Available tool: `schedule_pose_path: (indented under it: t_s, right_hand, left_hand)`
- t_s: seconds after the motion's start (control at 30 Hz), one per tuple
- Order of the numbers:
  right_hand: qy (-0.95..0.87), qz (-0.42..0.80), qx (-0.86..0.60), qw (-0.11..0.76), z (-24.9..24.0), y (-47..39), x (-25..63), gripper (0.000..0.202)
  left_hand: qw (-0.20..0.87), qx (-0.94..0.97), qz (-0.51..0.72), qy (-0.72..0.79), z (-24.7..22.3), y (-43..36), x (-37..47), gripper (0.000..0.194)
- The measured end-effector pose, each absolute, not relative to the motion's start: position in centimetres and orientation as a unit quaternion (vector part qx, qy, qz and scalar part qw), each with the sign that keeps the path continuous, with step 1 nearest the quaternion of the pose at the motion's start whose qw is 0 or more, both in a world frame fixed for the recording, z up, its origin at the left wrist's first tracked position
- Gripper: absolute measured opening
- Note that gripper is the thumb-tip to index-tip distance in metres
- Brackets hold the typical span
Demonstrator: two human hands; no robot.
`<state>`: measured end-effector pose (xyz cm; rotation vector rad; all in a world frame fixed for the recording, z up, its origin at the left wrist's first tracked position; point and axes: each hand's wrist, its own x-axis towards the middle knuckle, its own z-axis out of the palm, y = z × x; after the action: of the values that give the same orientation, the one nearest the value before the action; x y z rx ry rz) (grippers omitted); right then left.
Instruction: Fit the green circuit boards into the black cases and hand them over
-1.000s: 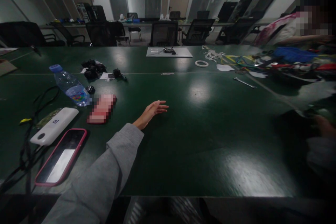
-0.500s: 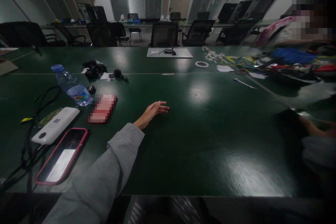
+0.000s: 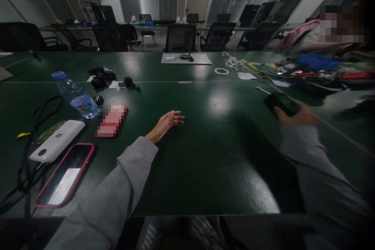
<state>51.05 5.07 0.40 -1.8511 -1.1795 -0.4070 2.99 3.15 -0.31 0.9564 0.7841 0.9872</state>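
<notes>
My right hand (image 3: 301, 114), somewhat blurred, grips a dark smartphone (image 3: 281, 103) with the thumb along its near edge. It is over the right side of the green table, and the phone covers part of a metal wrench (image 3: 263, 90). Near the table's middle, my left hand (image 3: 166, 124) rests with fingers stretched out and holds nothing. To its left lies a red phone-shaped item (image 3: 111, 122), partly pixelated. Closer to me are a phone in a pink case (image 3: 66, 175) and a white power bank (image 3: 58, 140) with a black cable.
A tilted water bottle (image 3: 76, 95) stands at the left, with black parts (image 3: 101, 77) behind it. Farther back are a white board (image 3: 186, 59) and a white ring (image 3: 221, 71). Tangled cables and a blue item (image 3: 319, 62) fill the back right, near another person (image 3: 304, 33).
My right hand has come in from the right edge, moving left and away from me with the smartphone. My left hand keeps its pose; the whole view has shifted slightly.
</notes>
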Motion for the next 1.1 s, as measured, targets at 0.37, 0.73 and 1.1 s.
schedule_pose_path:
  t_s: [0.37,0.73,1.1]
  right_hand:
    - [-0.746,0.043,-0.462,0.478,-4.1,3.2,17.4,0.061]
    - [-0.679,0.175,-0.448,0.554,-5.2,2.8,17.0,0.053]
    - [-0.637,0.381,-0.434,0.510,-6.7,3.8,17.8,0.052]
  left_hand:
    - [0.696,0.324,0.539,0.347,-1.7,3.8,3.4,0.043]
    - [0.682,0.331,0.537,0.369,-1.4,4.0,3.0,0.049]
    - [0.709,0.335,0.512,0.351,-0.9,3.5,3.0,0.041]
